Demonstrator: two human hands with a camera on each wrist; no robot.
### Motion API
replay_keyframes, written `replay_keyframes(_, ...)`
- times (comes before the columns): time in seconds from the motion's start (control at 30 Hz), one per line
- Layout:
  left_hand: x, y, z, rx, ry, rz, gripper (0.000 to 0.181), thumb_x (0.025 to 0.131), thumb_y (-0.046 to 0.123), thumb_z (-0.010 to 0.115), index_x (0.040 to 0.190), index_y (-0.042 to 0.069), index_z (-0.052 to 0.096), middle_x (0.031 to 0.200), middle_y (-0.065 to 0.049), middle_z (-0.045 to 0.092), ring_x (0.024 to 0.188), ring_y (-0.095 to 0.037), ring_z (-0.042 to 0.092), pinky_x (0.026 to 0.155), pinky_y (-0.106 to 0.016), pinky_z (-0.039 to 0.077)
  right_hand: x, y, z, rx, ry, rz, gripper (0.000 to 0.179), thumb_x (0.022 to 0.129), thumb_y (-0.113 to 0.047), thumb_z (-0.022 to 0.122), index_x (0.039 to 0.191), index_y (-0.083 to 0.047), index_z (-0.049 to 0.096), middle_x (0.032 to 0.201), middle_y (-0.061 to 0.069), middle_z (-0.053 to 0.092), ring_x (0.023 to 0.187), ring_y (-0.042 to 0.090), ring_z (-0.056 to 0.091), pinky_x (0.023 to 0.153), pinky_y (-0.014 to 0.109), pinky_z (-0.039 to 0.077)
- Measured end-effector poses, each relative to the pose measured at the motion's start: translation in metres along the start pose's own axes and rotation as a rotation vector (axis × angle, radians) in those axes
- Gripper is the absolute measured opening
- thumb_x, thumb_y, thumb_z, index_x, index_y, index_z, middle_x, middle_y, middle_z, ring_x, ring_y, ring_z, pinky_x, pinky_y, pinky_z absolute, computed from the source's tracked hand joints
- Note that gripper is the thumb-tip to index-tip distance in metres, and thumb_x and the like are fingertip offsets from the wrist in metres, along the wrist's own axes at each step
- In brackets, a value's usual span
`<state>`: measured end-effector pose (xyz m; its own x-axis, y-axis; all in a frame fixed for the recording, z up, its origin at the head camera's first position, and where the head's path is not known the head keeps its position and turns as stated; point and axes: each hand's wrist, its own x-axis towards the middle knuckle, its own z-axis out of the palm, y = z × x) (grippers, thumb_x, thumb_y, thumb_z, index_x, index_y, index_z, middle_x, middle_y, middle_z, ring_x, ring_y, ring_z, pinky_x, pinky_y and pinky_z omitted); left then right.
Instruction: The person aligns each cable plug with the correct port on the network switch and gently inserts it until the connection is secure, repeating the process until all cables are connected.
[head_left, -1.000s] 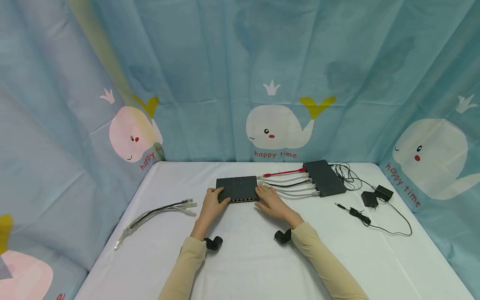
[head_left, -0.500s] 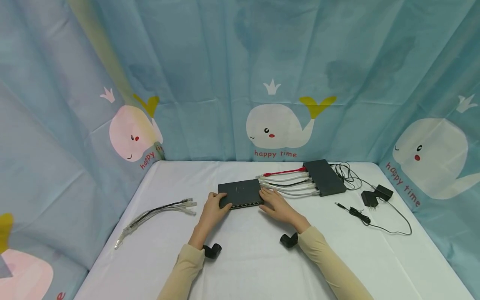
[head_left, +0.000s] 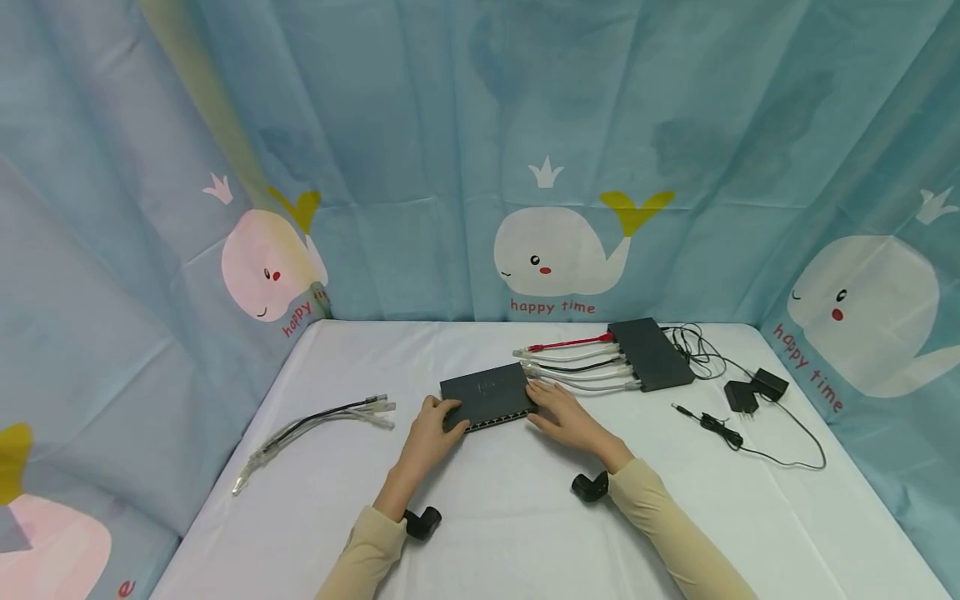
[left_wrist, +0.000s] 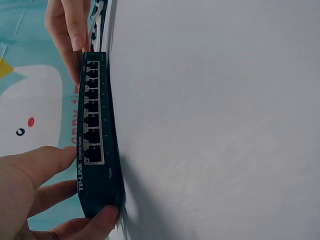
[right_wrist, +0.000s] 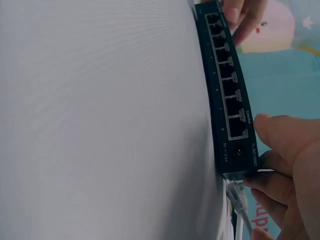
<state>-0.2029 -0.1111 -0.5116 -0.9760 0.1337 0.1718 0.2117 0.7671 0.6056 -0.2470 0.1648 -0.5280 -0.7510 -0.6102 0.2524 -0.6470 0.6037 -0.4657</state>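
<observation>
A black TP-LINK Ethernet switch (head_left: 486,395) lies flat near the middle of the white table, turned a little askew, its row of ports facing me. My left hand (head_left: 431,433) grips its left end, thumb at the top edge and fingertips around the corner. At the opposite end my right hand (head_left: 573,421) holds the casing, the thumb along its top edge and the fingers bent against the side. In the right wrist view, the switch's round power socket (right_wrist: 239,151) and ports are bare. Light network cable plugs (right_wrist: 237,192) lie close beside that end.
Behind to the right, a second black switch (head_left: 651,354) has several cables plugged in, one a red cable (head_left: 570,342). Black power adapters (head_left: 741,397) and a coiled power lead (head_left: 720,430) lie further right. A bundle of loose network cables (head_left: 307,425) lies at left.
Both hands have drawn the switch toward me and slightly right, turning it so its right end sits farther back than its left. The cables and adapters have stayed put.
</observation>
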Motion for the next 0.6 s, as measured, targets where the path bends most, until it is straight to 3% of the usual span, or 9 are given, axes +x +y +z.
replay_keyframes(0.33, -0.013, 0.006, -0.002, 0.039, -0.033, 0.049, 0.045, 0.085, 0.025, 0.068, 0.124, 0.005, 0.057, 0.101, -0.011, 0.046, 0.065, -0.009, 0.040, 0.055, -0.022, 0.036, -0.007, 0.001, -0.002, 0.003, -0.002, -0.009, 0.055, 0.094, -0.028, 0.055, 0.137, 0.002, 0.040, 0.143, 0.020, 0.038, 0.134, 0.035, 0.032, 0.108, 0.057, 0.017)
replay_keyframes(0.5, -0.012, 0.005, -0.005, 0.134, -0.026, 0.084, 0.043, 0.084, 0.026, 0.069, 0.122, 0.008, 0.060, 0.100, -0.010, 0.051, 0.076, -0.015, 0.048, 0.061, -0.029, 0.041, -0.013, 0.000, -0.008, -0.018, 0.004, -0.025, 0.050, 0.093, -0.024, 0.057, 0.135, 0.001, 0.045, 0.137, 0.016, 0.047, 0.128, 0.033, 0.042, 0.106, 0.059, 0.020)
replay_keyframes(0.6, -0.009, 0.004, -0.009, 0.189, -0.040, 0.088, 0.046, 0.083, 0.030, 0.070, 0.123, 0.010, 0.059, 0.107, -0.012, 0.052, 0.090, -0.024, 0.051, 0.065, -0.036, 0.046, -0.019, 0.002, -0.013, -0.006, 0.012, -0.018, 0.046, 0.092, -0.022, 0.059, 0.132, -0.001, 0.050, 0.129, 0.012, 0.056, 0.120, 0.028, 0.051, 0.103, 0.054, 0.031)
